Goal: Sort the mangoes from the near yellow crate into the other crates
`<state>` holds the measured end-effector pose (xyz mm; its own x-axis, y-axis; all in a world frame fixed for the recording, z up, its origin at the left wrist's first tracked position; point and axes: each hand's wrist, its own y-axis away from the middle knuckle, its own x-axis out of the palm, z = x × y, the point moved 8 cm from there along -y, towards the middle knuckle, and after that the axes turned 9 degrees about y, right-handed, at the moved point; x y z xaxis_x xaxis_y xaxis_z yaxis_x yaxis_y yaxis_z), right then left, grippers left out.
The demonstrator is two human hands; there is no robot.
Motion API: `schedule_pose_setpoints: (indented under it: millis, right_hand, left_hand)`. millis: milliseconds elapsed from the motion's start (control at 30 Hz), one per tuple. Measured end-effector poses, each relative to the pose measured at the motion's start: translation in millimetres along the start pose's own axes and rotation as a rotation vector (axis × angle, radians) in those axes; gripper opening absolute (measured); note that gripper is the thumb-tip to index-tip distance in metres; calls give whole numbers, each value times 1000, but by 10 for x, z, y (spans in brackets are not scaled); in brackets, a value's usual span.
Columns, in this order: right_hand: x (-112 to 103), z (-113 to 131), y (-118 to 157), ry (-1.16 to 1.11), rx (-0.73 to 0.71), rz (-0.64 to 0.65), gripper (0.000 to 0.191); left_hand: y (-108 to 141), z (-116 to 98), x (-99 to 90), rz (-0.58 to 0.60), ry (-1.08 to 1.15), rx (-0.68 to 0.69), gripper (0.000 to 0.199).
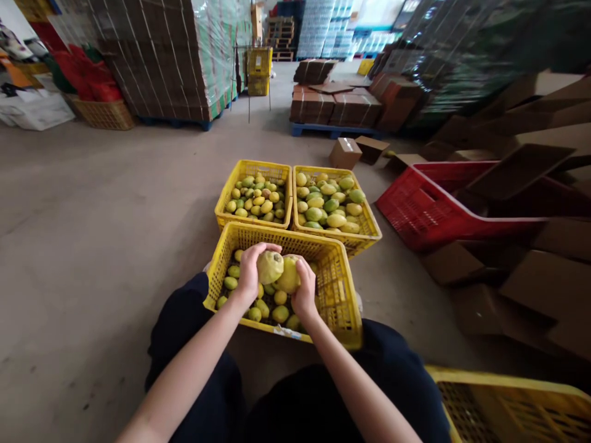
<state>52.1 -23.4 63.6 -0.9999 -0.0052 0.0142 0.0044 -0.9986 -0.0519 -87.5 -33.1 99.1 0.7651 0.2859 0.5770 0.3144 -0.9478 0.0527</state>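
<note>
My left hand (pixel 255 271) is closed around a yellow-green lemon (pixel 270 267), its stem end tilted up toward me. Beside it, my right hand (pixel 305 288) grips a second lemon (pixel 289 275); the two fruits touch or nearly touch. Both hands are raised over a yellow plastic crate (pixel 339 289) between my knees. Loose yellow and green lemons (pixel 280 314) lie on the bottom of that crate, mostly toward its left and middle. Part of the contents is hidden by my hands and forearms.
Behind it, a left yellow crate (pixel 224 206) holds smaller lemons and a right yellow crate (pixel 372 231) holds larger ones. A red crate (pixel 406 209) with cardboard boxes (pixel 530 289) stands to the right. Another yellow crate (pixel 503 381) sits at lower right.
</note>
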Motion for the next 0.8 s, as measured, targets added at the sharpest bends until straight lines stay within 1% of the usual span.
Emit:
schedule_pose_setpoints:
  millis: [100, 233, 400, 533, 667, 800]
  right_hand:
    - [-22, 90, -2, 45, -20, 15, 33]
    - [-14, 211, -17, 127, -39, 89, 35]
    - [-2, 335, -29, 105, -86, 177, 42]
    - [5, 409, -21, 107, -141, 236, 50]
    - [-4, 450, 4, 150, -167, 235, 52]
    - [-3, 468, 27, 149, -175, 224, 51]
  left_hand:
    - [-8, 49, -12, -29, 11, -25, 29]
    - [-10, 58, -7, 0, 4, -19, 31]
    - [10, -35, 32, 94, -71, 51, 36]
    - [48, -173, 104, 215, -174, 148, 37]
    - [68, -237, 144, 303, -208, 178, 37]
    - [72, -246, 156, 321, -209, 173, 37]
